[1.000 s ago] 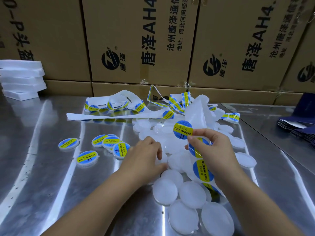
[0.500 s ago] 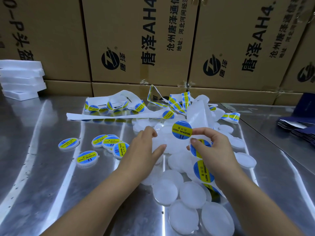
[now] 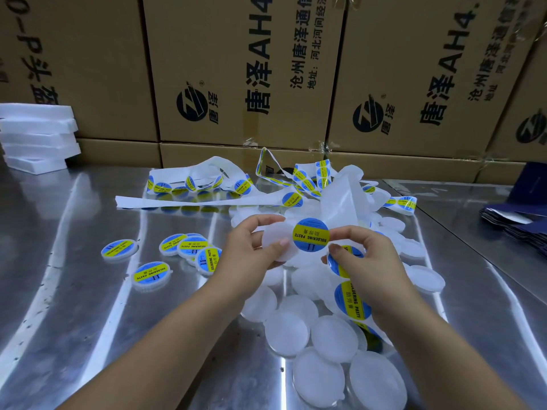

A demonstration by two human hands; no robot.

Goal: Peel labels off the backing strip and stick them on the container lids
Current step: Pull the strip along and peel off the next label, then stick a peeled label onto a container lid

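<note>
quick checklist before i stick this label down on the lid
1. A blank lid is gripped in the left hand: ok.
2. The right hand pinches the label by its edge: ok.
3. Label centred over lid: not ok, it overlaps only the lid's right edge.
4. Label free of the backing strip: cannot tell.
5. Lid face clear of the left thumb: not ok, the thumb lies on it.

A packing room or warehouse was suggested: printed cardboard cartons (image 3: 242, 69) were stacked behind a steel table (image 3: 74, 306) strewn with lids (image 3: 287, 332) and label strips (image 3: 207, 184).
</note>
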